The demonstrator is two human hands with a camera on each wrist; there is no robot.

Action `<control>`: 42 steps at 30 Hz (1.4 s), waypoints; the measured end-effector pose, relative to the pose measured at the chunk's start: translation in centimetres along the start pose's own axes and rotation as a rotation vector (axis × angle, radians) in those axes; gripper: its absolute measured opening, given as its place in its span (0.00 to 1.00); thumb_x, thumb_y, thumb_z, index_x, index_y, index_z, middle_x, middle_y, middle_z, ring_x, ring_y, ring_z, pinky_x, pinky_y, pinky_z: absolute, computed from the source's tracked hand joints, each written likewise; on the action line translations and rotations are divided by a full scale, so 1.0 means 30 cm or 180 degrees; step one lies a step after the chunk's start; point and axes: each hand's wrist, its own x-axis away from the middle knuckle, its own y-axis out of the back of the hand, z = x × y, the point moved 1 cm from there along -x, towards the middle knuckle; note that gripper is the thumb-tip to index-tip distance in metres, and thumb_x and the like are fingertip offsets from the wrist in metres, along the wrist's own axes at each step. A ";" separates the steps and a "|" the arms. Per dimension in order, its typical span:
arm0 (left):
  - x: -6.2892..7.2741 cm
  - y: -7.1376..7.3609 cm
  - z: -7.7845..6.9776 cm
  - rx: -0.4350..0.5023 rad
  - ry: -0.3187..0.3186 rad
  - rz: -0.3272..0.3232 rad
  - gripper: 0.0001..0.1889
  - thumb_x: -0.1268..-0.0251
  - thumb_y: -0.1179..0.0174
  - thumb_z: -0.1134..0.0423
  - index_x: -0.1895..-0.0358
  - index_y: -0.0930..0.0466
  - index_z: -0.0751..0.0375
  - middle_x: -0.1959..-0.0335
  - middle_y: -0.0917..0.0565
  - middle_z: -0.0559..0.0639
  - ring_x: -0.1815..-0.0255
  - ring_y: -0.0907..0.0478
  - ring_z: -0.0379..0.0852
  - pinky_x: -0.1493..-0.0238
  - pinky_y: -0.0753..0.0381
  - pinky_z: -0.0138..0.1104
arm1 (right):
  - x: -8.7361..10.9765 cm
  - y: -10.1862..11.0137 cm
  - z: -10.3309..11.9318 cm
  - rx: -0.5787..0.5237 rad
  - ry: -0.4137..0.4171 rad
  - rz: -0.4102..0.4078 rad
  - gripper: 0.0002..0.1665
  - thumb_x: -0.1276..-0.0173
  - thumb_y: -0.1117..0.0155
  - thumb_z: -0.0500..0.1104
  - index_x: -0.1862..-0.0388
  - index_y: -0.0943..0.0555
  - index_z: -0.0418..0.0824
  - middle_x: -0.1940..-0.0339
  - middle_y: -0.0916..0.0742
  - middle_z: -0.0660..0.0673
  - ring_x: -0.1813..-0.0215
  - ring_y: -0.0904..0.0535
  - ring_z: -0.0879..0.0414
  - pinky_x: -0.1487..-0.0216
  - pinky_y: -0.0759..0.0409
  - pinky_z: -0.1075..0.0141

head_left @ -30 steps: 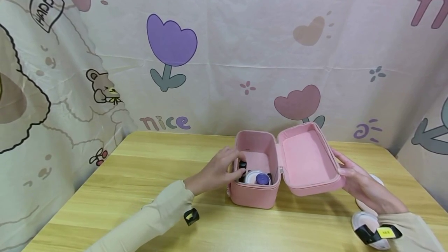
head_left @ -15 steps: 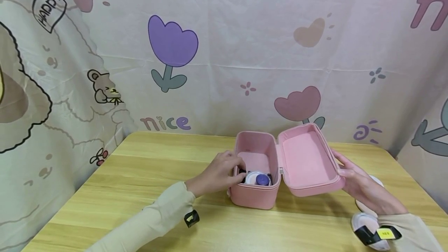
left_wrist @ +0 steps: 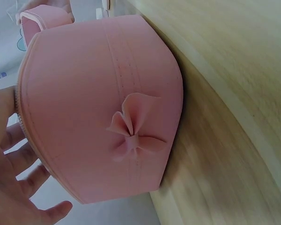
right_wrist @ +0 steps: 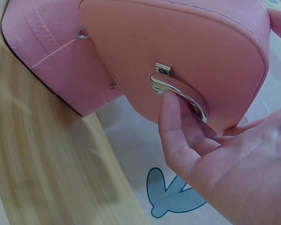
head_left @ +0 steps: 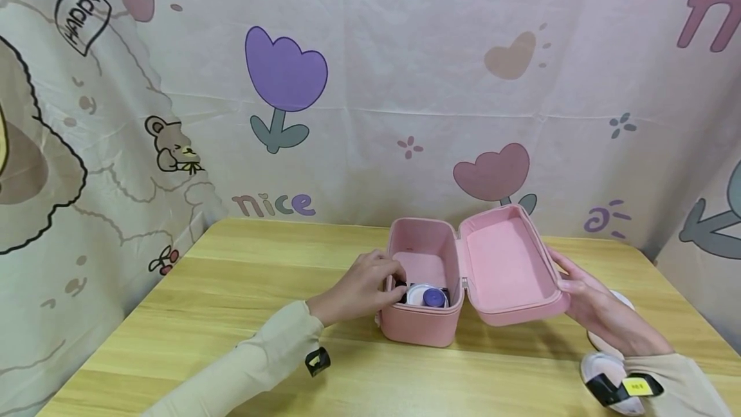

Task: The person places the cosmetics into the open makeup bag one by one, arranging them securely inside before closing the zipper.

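A pink cosmetic case (head_left: 419, 328) stands on the table, its lid (head_left: 512, 262) swung out to the right. My left hand (head_left: 360, 288) reaches over the case's left rim, thumb and fingers around a small black item (head_left: 401, 284) at the front left inside. Beside that item sit a white round container (head_left: 413, 295) and a blue-capped one (head_left: 434, 298). In the left wrist view, a pink bow (left_wrist: 136, 136) decorates the case wall, which hides what the fingers hold. My right hand (head_left: 604, 314) holds the lid by its edge, with fingers at the metal-ended handle (right_wrist: 182, 93).
Two pale round items lie near my right forearm: one disc (head_left: 599, 342) partly behind the wrist, and a clear-rimmed one (head_left: 596, 365) under the black strap (head_left: 608, 388). A printed cloth (head_left: 376, 82) hangs behind the wooden table (head_left: 278, 262).
My left hand has lowered the black item deeper into the case over the past second, so less of it shows. The right hand and lid stay put.
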 end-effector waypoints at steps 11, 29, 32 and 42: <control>0.002 0.000 0.004 0.0061 -0.0049 -0.0059 0.04 0.35 0.39 0.63 0.60 0.19 0.57 0.67 0.22 0.42 0.60 0.31 0.41 0.52 0.31 0.41 | -0.002 0.000 0.002 -0.0137 0.0109 0.0141 0.34 0.24 0.71 0.35 0.26 0.45 0.63 0.31 0.31 0.62 0.35 0.30 0.61 0.42 0.29 0.65; 0.021 -0.028 0.049 0.1551 0.1178 -0.0734 0.30 0.31 0.43 0.60 0.29 0.39 0.63 0.31 0.35 0.60 0.33 0.37 0.59 0.37 0.35 0.54 | -0.005 0.003 0.005 -0.0286 0.0165 0.0265 0.35 0.24 0.72 0.33 0.25 0.45 0.63 0.30 0.31 0.60 0.34 0.31 0.60 0.41 0.30 0.66; 0.030 -0.058 0.067 0.2183 0.1613 -0.0831 0.32 0.30 0.44 0.58 0.28 0.43 0.64 0.31 0.36 0.64 0.35 0.35 0.63 0.40 0.31 0.55 | -0.003 0.000 0.003 -0.0180 0.0119 0.0164 0.34 0.24 0.71 0.34 0.25 0.47 0.62 0.30 0.31 0.62 0.35 0.31 0.61 0.42 0.30 0.65; 0.046 -0.124 0.086 0.3663 0.1974 -0.0703 0.30 0.30 0.48 0.59 0.28 0.43 0.67 0.31 0.37 0.67 0.33 0.37 0.64 0.47 0.24 0.43 | 0.003 -0.002 0.004 0.0099 -0.0078 -0.0178 0.35 0.24 0.68 0.37 0.22 0.58 0.56 0.34 0.30 0.65 0.37 0.30 0.63 0.45 0.28 0.65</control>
